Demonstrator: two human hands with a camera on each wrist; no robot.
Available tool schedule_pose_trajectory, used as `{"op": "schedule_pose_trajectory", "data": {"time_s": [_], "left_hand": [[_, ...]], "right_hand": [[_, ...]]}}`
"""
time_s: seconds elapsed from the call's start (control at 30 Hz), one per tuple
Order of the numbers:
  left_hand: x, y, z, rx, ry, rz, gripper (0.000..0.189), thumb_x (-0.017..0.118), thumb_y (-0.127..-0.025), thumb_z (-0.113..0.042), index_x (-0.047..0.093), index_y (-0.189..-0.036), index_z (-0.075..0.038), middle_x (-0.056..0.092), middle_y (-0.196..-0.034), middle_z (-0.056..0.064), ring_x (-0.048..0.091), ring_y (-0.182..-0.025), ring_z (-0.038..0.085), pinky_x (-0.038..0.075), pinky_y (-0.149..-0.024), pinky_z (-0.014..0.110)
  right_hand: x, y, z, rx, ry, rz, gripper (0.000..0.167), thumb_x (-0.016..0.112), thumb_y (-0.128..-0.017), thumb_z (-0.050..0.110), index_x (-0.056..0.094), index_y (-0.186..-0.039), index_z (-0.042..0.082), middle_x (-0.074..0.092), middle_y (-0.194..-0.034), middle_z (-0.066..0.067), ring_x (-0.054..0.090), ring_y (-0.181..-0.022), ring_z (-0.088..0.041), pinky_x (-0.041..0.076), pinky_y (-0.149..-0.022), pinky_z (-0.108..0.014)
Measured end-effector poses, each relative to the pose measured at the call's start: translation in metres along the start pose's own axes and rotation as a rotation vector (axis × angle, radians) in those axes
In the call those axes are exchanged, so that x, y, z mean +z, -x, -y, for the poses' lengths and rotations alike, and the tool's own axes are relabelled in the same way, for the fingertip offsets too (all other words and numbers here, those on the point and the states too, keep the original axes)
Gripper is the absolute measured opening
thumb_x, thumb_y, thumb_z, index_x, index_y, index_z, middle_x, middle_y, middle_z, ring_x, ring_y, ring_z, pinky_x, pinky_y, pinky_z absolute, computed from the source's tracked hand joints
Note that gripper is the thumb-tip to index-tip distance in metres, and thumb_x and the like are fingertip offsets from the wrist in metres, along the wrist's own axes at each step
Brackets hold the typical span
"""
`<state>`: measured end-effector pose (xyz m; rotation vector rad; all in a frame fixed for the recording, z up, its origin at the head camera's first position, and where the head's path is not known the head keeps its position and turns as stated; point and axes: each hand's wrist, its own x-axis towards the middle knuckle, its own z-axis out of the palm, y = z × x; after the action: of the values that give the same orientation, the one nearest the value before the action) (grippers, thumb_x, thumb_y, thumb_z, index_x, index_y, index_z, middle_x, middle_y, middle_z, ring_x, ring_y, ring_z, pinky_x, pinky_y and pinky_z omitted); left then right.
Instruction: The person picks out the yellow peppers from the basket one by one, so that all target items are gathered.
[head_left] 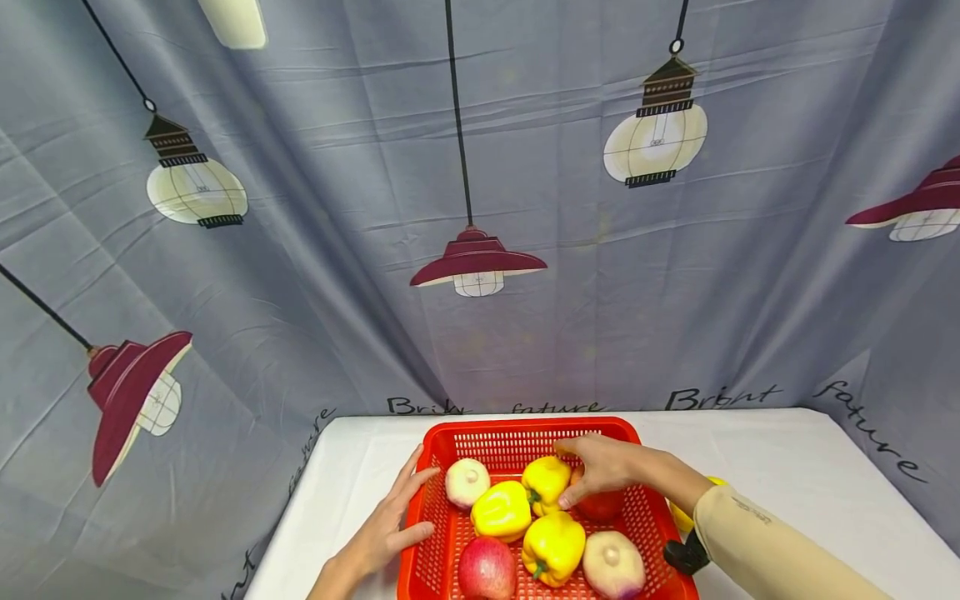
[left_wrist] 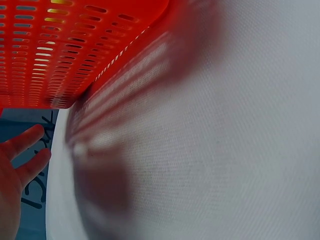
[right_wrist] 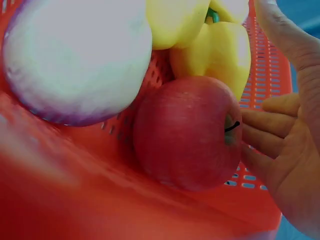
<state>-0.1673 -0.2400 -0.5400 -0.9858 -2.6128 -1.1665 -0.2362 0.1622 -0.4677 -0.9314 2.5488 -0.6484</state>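
Note:
A red plastic basket [head_left: 442, 431] holds two red apples, several yellow bell peppers and two white-and-purple turnips. My right hand [head_left: 611, 462] reaches in over the right-hand apple [right_wrist: 187, 132], its thumb spread away from the fingers. In the right wrist view those fingers lie right at the apple's stem side. Just beyond the thumb is a yellow pepper [head_left: 546, 482]; a turnip [right_wrist: 77, 55] sits on the apple's other side. My left hand [head_left: 386, 525] is beside the basket's left wall, fingers extended and holding nothing.
Nearer in the basket are another apple [head_left: 487, 568] and a pepper [head_left: 553, 548]. A further turnip [head_left: 467, 482] lies by the left wall. Outside the basket, a yellow item [head_left: 681, 517] is partly hidden behind my right forearm. The table [head_left: 360, 467] is white, backed by a grey curtain [head_left: 525, 350].

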Motion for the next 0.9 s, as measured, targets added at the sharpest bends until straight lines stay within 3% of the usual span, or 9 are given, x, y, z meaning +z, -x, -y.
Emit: {"op": "schedule_pose_trajectory", "data": {"time_s": [0.17,0.4,0.7,0.9], "left_hand": [[0.000,-0.001,0.000,-0.006,0.004,0.002,0.066,0.065,-0.090,-0.025,0.043,-0.151,-0.013,0.007,-0.168,0.013,0.025,-0.147,0.038,0.039,-0.099,0.068],[0.001,-0.001,0.001,-0.011,0.002,0.001,0.066,0.065,-0.090,-0.024,0.043,-0.151,-0.013,0.007,-0.168,0.013,0.026,-0.147,0.038,0.038,-0.099,0.070],[0.001,-0.001,0.002,-0.006,0.005,0.002,0.067,0.065,-0.090,-0.024,0.043,-0.151,-0.014,0.006,-0.168,0.011,0.028,-0.146,0.038,0.040,-0.099,0.067],[0.002,-0.001,0.001,-0.011,0.008,0.001,0.066,0.065,-0.091,-0.027,0.043,-0.151,-0.015,0.006,-0.169,0.011,0.027,-0.146,0.039,0.040,-0.099,0.067]], "right_hand": [[0.003,-0.010,0.002,0.022,-0.006,0.032,0.081,0.085,-0.074,0.053,0.060,-0.131,0.002,0.067,-0.118,-0.005,0.062,-0.108,-0.025,0.051,-0.095,-0.047],[0.007,-0.020,0.008,0.042,-0.081,0.060,0.093,0.088,-0.074,0.048,0.051,-0.142,-0.003,0.064,-0.129,-0.010,0.057,-0.121,-0.029,0.045,-0.103,-0.048],[0.014,-0.026,0.006,-0.019,-0.185,0.056,0.090,0.090,-0.074,0.035,0.049,-0.143,-0.006,0.061,-0.133,-0.014,0.055,-0.124,-0.031,0.042,-0.106,-0.051],[0.021,-0.032,0.005,-0.021,-0.166,0.050,0.092,0.091,-0.072,0.036,0.049,-0.142,-0.006,0.063,-0.129,-0.010,0.058,-0.119,-0.027,0.045,-0.104,-0.047]]}}
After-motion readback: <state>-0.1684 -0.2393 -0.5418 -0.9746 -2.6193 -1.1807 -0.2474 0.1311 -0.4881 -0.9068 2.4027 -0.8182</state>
